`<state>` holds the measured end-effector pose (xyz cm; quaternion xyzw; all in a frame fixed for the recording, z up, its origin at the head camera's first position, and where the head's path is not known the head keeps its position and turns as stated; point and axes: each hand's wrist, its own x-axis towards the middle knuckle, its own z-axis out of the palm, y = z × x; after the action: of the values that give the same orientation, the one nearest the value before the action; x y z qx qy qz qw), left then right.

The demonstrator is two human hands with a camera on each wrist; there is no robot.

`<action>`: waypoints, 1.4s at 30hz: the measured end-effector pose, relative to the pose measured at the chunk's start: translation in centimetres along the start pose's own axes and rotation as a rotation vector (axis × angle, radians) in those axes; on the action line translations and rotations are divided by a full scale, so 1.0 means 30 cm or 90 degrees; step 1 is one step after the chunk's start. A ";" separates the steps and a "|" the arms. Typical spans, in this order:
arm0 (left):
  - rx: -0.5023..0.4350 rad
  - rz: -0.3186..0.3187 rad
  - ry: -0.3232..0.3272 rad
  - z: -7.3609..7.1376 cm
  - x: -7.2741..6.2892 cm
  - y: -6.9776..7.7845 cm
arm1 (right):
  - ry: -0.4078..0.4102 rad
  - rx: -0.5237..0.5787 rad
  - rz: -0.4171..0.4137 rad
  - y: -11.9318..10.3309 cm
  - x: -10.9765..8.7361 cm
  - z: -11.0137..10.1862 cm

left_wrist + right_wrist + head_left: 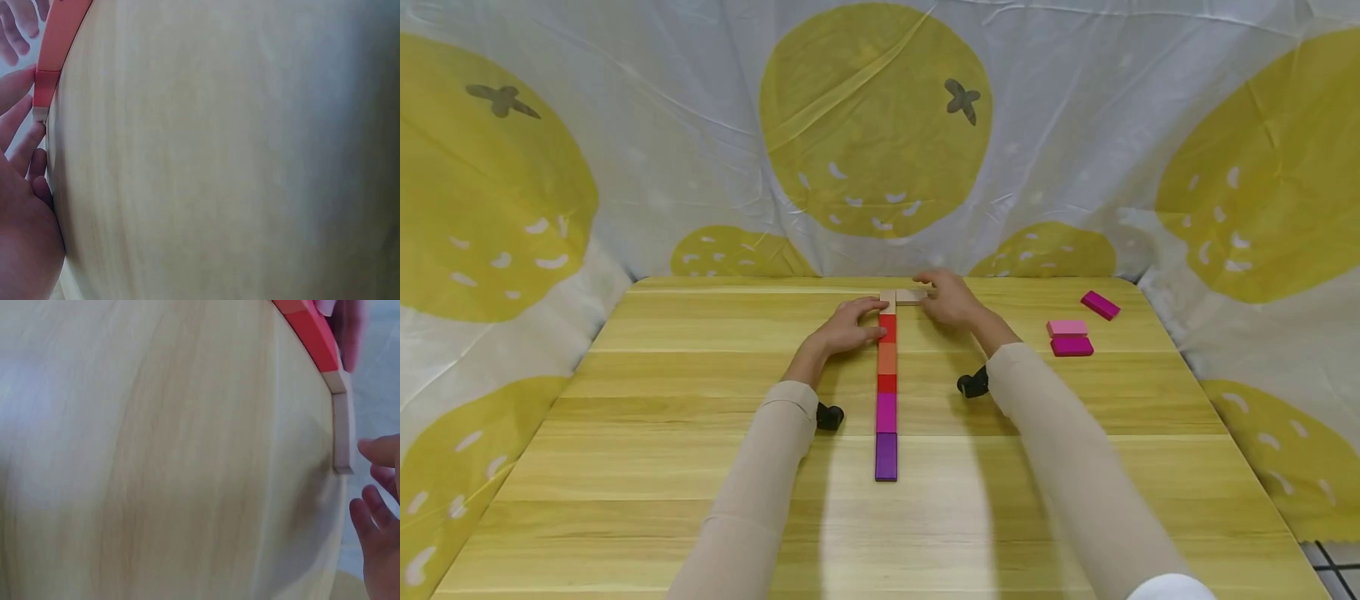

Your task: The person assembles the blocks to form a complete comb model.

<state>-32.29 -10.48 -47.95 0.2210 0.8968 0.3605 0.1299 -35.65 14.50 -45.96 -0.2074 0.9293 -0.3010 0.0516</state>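
Row (pixel 887 384) could skew if left hand (pixel 846 327), fingers spread and touching it, presses unevenly. Right hand (pixel 952 302), fingers parted beside end block (pixel 910 296), could knock that askew.

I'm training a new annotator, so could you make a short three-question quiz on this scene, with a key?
1. In the head view, which colour is the near end of the straight row of blocks: A) purple, B) orange or C) red?
2. True or false: the right hand is beside the purple block.
3. How many loose blocks lie apart, toward the right of the table?

Key: 1. A. 2. False; it is beside the pale crosswise block. 3. Three.
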 end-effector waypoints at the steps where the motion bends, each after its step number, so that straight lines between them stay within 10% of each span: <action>1: 0.001 0.000 0.001 0.001 0.001 -0.002 | -0.002 0.000 -0.007 -0.001 -0.007 -0.013; 42: 0.006 0.007 0.009 0.013 -0.003 -0.007 | 0.039 0.037 0.026 0.226 -0.390 -0.285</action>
<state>-32.12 -10.44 -48.37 0.2243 0.8981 0.3586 0.1205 -29.32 28.94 -43.28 -0.1779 0.9254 -0.3329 0.0351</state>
